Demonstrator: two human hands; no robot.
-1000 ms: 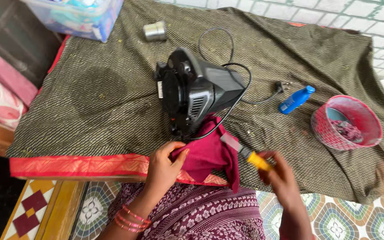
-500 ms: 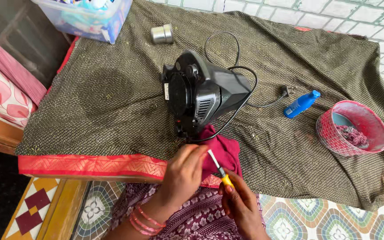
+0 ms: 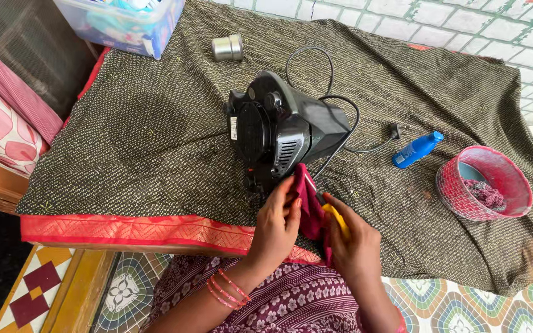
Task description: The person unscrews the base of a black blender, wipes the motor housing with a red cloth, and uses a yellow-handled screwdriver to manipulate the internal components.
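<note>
Since a second ago the right hand [image 3: 356, 243] has drawn in from the side, and its yellow-handled tool [image 3: 335, 217] now sits tucked against the maroon cloth [image 3: 308, 206], fingers closed around the handle. The left hand [image 3: 277, 225] has moved up with the cloth, fingers pinching it against the black appliance [image 3: 282, 132] lying on the dark spread [image 3: 155, 135]. Both hands now meet at the appliance's near corner, so the work looks concentrated there.

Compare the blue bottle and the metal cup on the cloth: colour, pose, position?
The blue bottle is plastic-looking blue with a cap; the metal cup is shiny silver and stubbier. The bottle lies right of the black appliance, near the pink bowl; the cup lies behind it, near the clear box. Both lie on their sides.
</note>
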